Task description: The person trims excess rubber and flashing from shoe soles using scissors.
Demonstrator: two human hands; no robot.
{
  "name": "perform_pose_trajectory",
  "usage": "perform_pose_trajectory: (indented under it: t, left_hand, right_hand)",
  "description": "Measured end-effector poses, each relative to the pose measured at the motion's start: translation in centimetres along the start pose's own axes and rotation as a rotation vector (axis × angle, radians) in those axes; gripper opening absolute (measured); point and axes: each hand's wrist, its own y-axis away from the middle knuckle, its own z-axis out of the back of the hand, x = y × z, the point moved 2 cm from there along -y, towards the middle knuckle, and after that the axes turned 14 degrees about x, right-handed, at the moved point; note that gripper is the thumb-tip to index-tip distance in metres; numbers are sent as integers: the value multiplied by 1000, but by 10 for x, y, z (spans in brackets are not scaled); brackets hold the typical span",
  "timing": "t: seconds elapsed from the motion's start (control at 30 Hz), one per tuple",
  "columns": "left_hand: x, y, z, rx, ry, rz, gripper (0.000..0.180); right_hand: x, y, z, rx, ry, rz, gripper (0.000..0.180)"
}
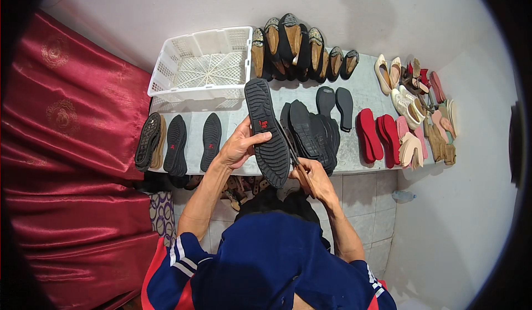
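My left hand (239, 146) grips a black ridged shoe sole (265, 127) by its left edge, thumb across the tread near a small red mark. The sole is held nearly upright, its tread facing me. At its lower right edge, my right hand (317, 178) is closed around a narrow dark tool that looks like scissors (294, 154). Their blades lie along the sole's edge, and the fingers partly hide the handles. Just beyond, a pile of black soles (310, 132) rests on the table, partly covered by the held sole.
The grey table (233, 108) bears a white plastic basket (202, 94), a row of dark shoes (291, 41), and black soles (176, 144) at left. Red soles (368, 135), pale shoes (407, 105) and straps stand right. A red curtain (72, 144) hangs left; a bottle (404, 196) lies on the floor.
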Motion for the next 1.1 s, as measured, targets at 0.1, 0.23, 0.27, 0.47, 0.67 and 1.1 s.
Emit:
perform_pose_trajectory:
  t: [0.1,0.23,0.27,0.47,0.67,1.1]
  left_hand:
    - [-1,-1,-3,10,4,-22,55]
    - [-2,-5,-2,6,69,-37,59]
    - [-3,-8,2,-3,76,-28,58]
    - [5,-10,-7,-19,117,-55,61]
    - [9,-10,-10,-25,142,-106,62]
    - [14,-12,-12,-13,200,-121,59]
  right_hand:
    - [4,2,0,-33,9,-35,24]
    - [-4,4,-1,-21,-50,-36,24]
    - [-6,3,-4,-4,-65,-24,24]
    - [-16,-8,-4,12,-77,49,27]
    - [-12,-13,0,-69,25,35,28]
    - [-12,-14,-2,-127,72,80,39]
